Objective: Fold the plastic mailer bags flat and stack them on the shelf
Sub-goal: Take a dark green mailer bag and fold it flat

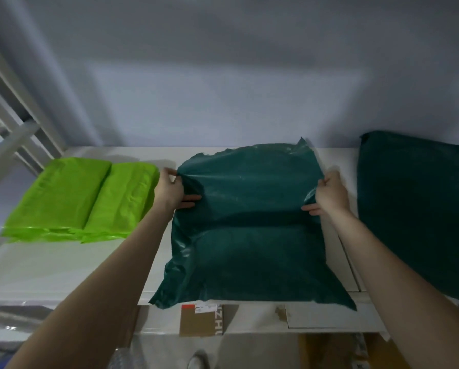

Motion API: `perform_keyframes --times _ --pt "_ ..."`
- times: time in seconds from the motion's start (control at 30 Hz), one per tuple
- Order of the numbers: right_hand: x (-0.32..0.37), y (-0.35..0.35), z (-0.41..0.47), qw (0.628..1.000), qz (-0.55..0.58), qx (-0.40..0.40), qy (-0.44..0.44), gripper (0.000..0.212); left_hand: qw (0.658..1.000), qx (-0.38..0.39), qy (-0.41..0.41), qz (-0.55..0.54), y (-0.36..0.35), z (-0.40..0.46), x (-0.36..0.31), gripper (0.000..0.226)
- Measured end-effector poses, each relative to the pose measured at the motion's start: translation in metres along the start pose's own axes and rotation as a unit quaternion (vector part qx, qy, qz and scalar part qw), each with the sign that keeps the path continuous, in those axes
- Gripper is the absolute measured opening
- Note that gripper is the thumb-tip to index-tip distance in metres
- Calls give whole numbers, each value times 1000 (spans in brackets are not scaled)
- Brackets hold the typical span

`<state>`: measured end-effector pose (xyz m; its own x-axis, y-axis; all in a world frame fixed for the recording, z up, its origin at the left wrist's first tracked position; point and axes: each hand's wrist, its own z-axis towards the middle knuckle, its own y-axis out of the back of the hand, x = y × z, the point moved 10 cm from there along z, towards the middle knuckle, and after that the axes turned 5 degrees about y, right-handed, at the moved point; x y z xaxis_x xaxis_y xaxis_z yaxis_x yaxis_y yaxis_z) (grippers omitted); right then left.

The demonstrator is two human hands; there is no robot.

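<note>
On the shelf [63,272], both hands, left [170,191] and right [329,194], pinch the dark mailer [249,230] at 9 and 3 o'clock, mid-fold; next, probably pull toward 6.

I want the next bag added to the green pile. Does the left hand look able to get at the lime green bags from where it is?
Probably yes. The left hand grips the dark green bag right beside the lime green bags, and nothing lies between them on the shelf. It would have to let go first.

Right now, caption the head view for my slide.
Both hands, left hand and right hand, grip a dark green mailer bag on the shelf.
</note>
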<state>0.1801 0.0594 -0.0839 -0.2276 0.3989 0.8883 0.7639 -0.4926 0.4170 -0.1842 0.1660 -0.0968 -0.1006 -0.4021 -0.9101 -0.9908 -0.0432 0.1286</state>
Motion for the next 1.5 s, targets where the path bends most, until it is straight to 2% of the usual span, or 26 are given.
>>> perform_keyframes --times 0.1,0.23,0.3,0.37,0.4,0.47,0.53,0.63,0.73,0.8,0.93,1.07,1.17,1.3,1.4,1.5 --pt "13 -4 5 999 33 -7 38 7 1000 4 -21 -11 -2 1 -14 8" --pt "23 2 15 992 93 -23 80 3 993 54 -59 -81 -8 6 -33 18" --pt "31 4 15 983 161 -14 92 11 986 90 -44 -131 -12 5 -34 18" --pt "34 1 15 971 230 2 67 21 980 111 -21 -164 -15 6 -33 16" --pt "35 -1 13 968 244 14 52 25 983 107 -25 -146 -15 6 -34 15" --pt "36 -3 13 975 218 27 35 30 994 77 -47 -59 -10 8 -36 16" --pt "37 2 15 986 162 5 39 32 996 46 -70 -18 -4 11 -40 17" --pt "43 12 21 988 133 -26 70 32 991 63 -93 -70 -5 14 -49 12" --pt "53 10 24 986 134 -4 96 17 983 92 -107 -120 -6 16 -65 28" --pt "57 9 26 987 134 4 90 16 978 104 -109 -143 -7 15 -74 33" --pt "68 8 23 970 229 12 86 30 970 102 -73 -209 -6 13 -79 30" --pt "61 0 25 935 354 21 17 24 948 127 -36 -291 -5 13 -79 24" --pt "60 -5 25 948 316 43 11 25 955 152 -41 -250 -8 14 -75 43" --pt "65 -11 23 931 360 60 12 41 956 158 -58 -240 -13 13 -73 60" --pt "56 -11 22 930 363 46 -11 45 949 176 -52 -255 -19 8 -73 55" --pt "53 -13 16 949 307 70 -21 25 965 157 -71 -197 -15 8 -70 28"
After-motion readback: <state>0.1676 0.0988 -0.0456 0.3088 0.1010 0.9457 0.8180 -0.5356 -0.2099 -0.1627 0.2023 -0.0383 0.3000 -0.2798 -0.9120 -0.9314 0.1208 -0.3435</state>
